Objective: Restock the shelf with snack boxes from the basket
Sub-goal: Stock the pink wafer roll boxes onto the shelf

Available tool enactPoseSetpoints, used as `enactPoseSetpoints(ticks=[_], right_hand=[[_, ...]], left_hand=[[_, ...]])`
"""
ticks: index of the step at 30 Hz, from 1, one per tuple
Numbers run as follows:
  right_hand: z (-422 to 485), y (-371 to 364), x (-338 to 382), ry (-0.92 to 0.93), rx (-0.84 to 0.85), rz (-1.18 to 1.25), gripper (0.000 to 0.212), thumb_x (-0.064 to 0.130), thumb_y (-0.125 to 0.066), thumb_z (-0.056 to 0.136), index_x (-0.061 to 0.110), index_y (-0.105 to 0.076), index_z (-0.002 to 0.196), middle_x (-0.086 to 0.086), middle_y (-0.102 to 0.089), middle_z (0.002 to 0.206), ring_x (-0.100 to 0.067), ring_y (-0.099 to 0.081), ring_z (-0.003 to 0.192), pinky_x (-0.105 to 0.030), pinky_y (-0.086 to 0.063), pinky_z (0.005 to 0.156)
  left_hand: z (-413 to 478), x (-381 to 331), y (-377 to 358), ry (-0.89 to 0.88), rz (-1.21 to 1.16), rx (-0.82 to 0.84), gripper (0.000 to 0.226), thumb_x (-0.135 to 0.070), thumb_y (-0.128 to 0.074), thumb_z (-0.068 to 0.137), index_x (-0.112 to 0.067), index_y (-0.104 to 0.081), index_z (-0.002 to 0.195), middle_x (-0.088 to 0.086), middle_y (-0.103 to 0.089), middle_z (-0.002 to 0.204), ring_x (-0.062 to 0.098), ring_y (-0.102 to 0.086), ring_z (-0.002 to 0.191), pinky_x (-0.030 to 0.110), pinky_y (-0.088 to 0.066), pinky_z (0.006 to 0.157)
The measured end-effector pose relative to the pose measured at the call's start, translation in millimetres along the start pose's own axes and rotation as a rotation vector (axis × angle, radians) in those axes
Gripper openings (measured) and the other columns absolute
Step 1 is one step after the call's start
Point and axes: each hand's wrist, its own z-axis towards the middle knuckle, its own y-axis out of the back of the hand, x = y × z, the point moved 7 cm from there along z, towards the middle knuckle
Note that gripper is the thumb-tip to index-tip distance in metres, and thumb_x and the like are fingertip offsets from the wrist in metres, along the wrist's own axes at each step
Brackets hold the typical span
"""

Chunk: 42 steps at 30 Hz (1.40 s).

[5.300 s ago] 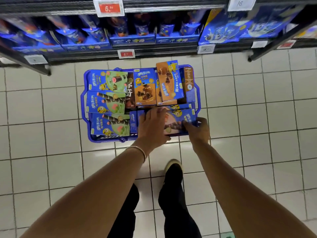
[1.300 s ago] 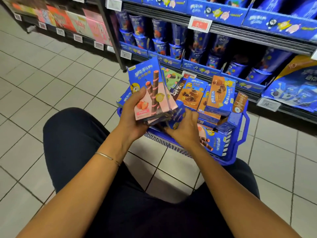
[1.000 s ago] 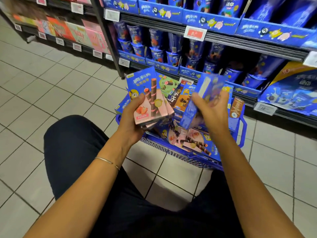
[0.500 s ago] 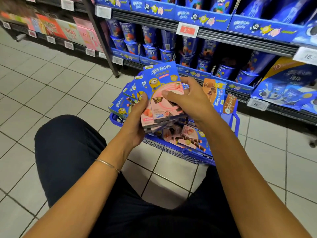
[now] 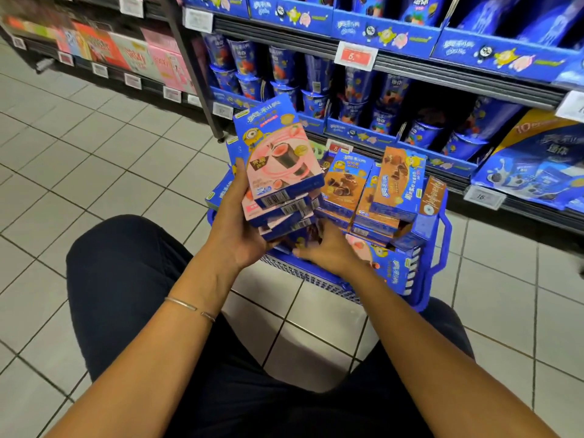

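Snack boxes (image 5: 278, 159) with pink strawberry fronts form a fanned stack of several, gripped in the left hand (image 5: 235, 229), thumb up the stack's left edge and fingers curled beneath. The stack is held above the near left corner of the blue basket (image 5: 433, 263), which stands on the tiled floor (image 5: 94, 159) just in front of the person's knees. The right hand (image 5: 325, 248) reaches low into the near side of the basket, right under the held stack, its fingers spread against a box there; whether they have closed on it I cannot tell, since the fingertips are hidden. Farther right in the basket, brown chocolate boxes (image 5: 398, 181) stand upright, touching one another. Beyond the basket, the shelf (image 5: 410, 66) carries rows of blue snack cups (image 5: 357, 99) in display trays, with a red price tag (image 5: 356, 55) on its edge.
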Motion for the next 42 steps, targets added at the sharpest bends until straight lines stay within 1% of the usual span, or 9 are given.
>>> enactPoseSetpoints(ticks=[3,9,14,20,23,25,27,31,42], right_hand=[[11.9,-12.2,-5.5,0.031,-0.178,-0.211,0.104,0.055,-0.089,0.064,0.026,-0.035,0.148,-0.007,-0.041,0.144,-0.032,-0.044,0.134,-0.051,-0.046,0.107],[18.3,-4.8,-6.8,0.064,-0.231,-0.272,0.099,0.059,-0.088,0.059,0.024,-0.042,0.139,-0.004,-0.04,0.134,-0.027,-0.038,0.132,-0.045,-0.045,0.104],[3.1,-6.3,-8.2,0.08,-0.192,0.155,0.096,0.051,-0.09,0.053,0.028,-0.033,0.125,0.007,-0.059,0.12,0.003,-0.062,0.109,-0.03,-0.053,0.097],[-17.1,22.7,18.8,-0.008,-0.373,0.693,0.076,0.052,-0.081,0.057,0.024,-0.057,0.123,0.003,-0.071,0.107,-0.016,-0.068,0.096,-0.032,-0.053,0.08],[-48.1,49.3,75.0,-0.078,-0.311,0.879,0.097,0.056,-0.085,0.054,0.011,-0.056,0.134,0.001,-0.075,0.104,-0.016,-0.072,0.085,-0.032,-0.058,0.074],[-73.2,73.8,132.5,-0.114,-0.264,0.911,0.107,0.064,-0.083,0.058,0.014,-0.048,0.146,-0.007,-0.066,0.133,-0.027,-0.065,0.118,-0.045,-0.052,0.101],[-101.6,105.1,196.0,-0.131,-0.245,0.947,0.073,0.063,-0.066,0.079,0.022,-0.055,0.138,-0.005,-0.062,0.135,-0.03,-0.058,0.126,-0.052,-0.042,0.111],[-161.3,164.2,318.2,-0.154,-0.158,1.033,0.04,0.045,-0.041,0.103,0.023,-0.068,0.083,0.003,-0.066,0.072,-0.016,-0.067,0.068,-0.034,-0.054,0.075],[-326.8,232.3,565.9,-0.072,-0.097,0.767,0.017,0.012,-0.058,0.098,0.013,-0.056,0.081,0.007,-0.059,0.053,-0.007,-0.057,0.043,-0.017,-0.042,0.04]], left_hand=[[-2.0,-2.0,-1.7,-0.015,-0.009,-0.011,0.077,-0.077,-0.05,0.095,-0.022,-0.059,0.149,0.014,-0.061,0.149,0.038,-0.06,0.135,0.055,-0.049,0.109],[-6.7,-1.7,-5.6,-0.021,0.014,-0.024,0.074,-0.075,-0.055,0.092,-0.023,-0.063,0.145,0.012,-0.066,0.144,0.036,-0.063,0.131,0.052,-0.056,0.099],[-9.7,-10.0,-9.4,0.003,0.044,0.011,0.074,-0.075,-0.065,0.079,-0.023,-0.074,0.131,0.013,-0.07,0.136,0.035,-0.073,0.115,0.049,-0.061,0.085],[3.2,-45.6,-25.2,0.035,0.058,-0.017,0.075,-0.075,-0.057,0.09,-0.026,-0.063,0.145,0.013,-0.064,0.146,0.039,-0.062,0.131,0.057,-0.052,0.105],[-13.8,-81.0,-42.9,0.083,0.075,-0.05,0.07,-0.071,-0.048,0.099,-0.022,-0.061,0.147,0.014,-0.065,0.144,0.038,-0.065,0.126,0.052,-0.056,0.096],[-35.0,-106.7,-57.7,0.12,0.091,-0.079,0.068,-0.069,-0.045,0.102,-0.021,-0.061,0.147,0.015,-0.062,0.147,0.038,-0.064,0.126,0.05,-0.055,0.095],[-61.5,-135.2,-77.0,0.142,0.103,-0.103,0.067,-0.066,-0.042,0.104,-0.021,-0.057,0.15,0.015,-0.058,0.151,0.039,-0.058,0.134,0.05,-0.053,0.1],[-134.6,-203.0,-131.0,0.123,0.12,-0.174,0.064,-0.063,-0.043,0.106,-0.018,-0.061,0.147,0.014,-0.066,0.142,0.035,-0.07,0.119,0.045,-0.061,0.088],[-333.4,-337.5,-254.4,0.046,0.231,-0.297,0.068,-0.077,-0.05,0.094,-0.028,-0.069,0.138,0.009,-0.069,0.139,0.035,-0.066,0.128,0.054,-0.054,0.105]])
